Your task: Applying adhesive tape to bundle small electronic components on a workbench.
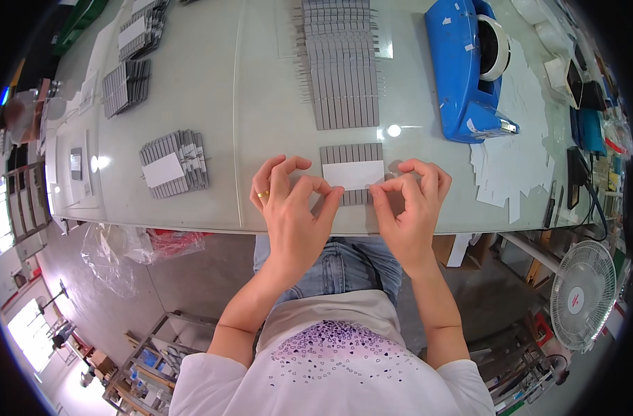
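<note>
A white paper label (353, 175) lies across a small row of grey flat strips (351, 153) near the table's front edge. My left hand (293, 206) pinches the label's near left corner between thumb and index finger, the other fingers curled; a ring sits on one finger. At the near right corner my right hand (411, 208) has its thumb and index finger pressed together on the same label. Strip ends show beyond the label on its far and near sides. Farther back, a long overlapping stack of grey strips (344, 90) lies in line with this row.
Left on the table are bundles of grey strips, the nearest one (174, 164) also carrying a white label. A blue tape dispenser (455, 69) with a white roll stands at the right, beside white paper sheets (514, 163). A fan (583, 295) stands at the lower right.
</note>
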Available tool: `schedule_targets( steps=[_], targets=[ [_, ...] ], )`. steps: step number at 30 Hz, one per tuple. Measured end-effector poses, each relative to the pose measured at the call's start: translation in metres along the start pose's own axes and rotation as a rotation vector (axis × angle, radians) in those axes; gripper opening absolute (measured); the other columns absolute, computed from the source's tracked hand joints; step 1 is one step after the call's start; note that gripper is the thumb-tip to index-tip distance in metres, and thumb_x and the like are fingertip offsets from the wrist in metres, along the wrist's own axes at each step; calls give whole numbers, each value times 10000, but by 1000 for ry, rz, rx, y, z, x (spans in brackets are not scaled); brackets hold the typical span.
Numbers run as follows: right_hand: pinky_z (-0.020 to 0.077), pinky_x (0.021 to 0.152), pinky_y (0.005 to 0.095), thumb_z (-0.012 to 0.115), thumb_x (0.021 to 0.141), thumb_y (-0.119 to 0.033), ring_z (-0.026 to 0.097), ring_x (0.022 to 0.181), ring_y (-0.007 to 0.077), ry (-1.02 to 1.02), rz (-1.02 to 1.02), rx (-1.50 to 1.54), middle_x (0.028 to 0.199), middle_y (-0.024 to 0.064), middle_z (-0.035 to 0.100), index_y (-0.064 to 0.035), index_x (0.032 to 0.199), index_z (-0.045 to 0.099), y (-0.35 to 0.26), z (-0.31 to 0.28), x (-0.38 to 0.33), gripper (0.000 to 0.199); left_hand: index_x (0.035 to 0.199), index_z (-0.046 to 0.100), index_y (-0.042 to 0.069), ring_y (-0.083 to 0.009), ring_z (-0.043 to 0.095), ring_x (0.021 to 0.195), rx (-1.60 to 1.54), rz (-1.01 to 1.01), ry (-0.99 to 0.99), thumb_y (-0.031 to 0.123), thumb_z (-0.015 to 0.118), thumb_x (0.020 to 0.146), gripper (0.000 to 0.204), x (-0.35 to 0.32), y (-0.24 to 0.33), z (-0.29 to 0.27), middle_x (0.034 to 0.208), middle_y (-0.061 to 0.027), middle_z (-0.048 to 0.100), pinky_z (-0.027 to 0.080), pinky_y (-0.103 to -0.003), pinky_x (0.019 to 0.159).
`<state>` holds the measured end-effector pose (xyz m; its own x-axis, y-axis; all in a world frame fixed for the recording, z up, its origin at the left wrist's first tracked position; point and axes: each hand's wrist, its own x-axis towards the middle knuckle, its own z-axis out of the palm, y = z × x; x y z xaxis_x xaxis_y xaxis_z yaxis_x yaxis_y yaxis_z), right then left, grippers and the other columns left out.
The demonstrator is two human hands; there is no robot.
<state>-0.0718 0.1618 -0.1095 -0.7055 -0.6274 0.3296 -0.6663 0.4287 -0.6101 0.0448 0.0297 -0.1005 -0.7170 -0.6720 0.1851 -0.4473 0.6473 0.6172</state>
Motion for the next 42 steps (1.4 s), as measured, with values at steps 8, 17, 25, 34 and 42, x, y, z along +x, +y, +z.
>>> schedule_targets(
  steps=[8, 17, 25, 34, 42],
  targets=[
    [386, 925, 443, 808, 764, -81, 446, 1118, 350, 4, -5, -29, 1181, 101, 552, -89, 834, 634, -2, 1, 1, 188, 787, 649, 106, -351, 406, 1282, 41, 16, -4, 152, 837, 756, 196, -1, 1, 0, 1214, -76, 557, 287, -480, 1048],
    [398, 909, 445, 764, 801, -34, 450, 1104, 353, -15, 55, 35, 1198, 114, 536, -75, 896, 608, 3, -6, 0, 187, 971, 566, 102, -368, 387, 1274, 80, -1, 35, 144, 831, 744, 352, -4, 0, 2, 1243, -110, 514, 278, -500, 1055],
    [428, 908, 427, 689, 846, -38, 472, 1117, 351, 3, 17, 71, 1224, 113, 565, -84, 1041, 685, -1, -15, -9, 201, 1091, 676, 135, -335, 472, 1207, 18, 279, 47, 178, 803, 781, 338, -13, -31, -17, 1226, -90, 558, 370, -464, 979],
    [421, 963, 421, 726, 756, -71, 492, 1170, 342, -52, -199, -47, 1325, 93, 580, -156, 1117, 750, -25, 16, -23, 372, 1189, 719, 188, -263, 518, 1190, 193, 504, 37, 277, 756, 824, 378, -17, -43, -15, 1285, -29, 595, 418, -436, 975],
    [407, 961, 410, 713, 708, -75, 502, 1182, 327, -36, -237, -13, 1314, 88, 597, -162, 1037, 760, -20, 15, -22, 343, 1177, 735, 184, -243, 523, 1185, 149, 568, 60, 268, 764, 817, 372, -23, -54, -17, 1287, -6, 607, 428, -426, 967]
  ],
)
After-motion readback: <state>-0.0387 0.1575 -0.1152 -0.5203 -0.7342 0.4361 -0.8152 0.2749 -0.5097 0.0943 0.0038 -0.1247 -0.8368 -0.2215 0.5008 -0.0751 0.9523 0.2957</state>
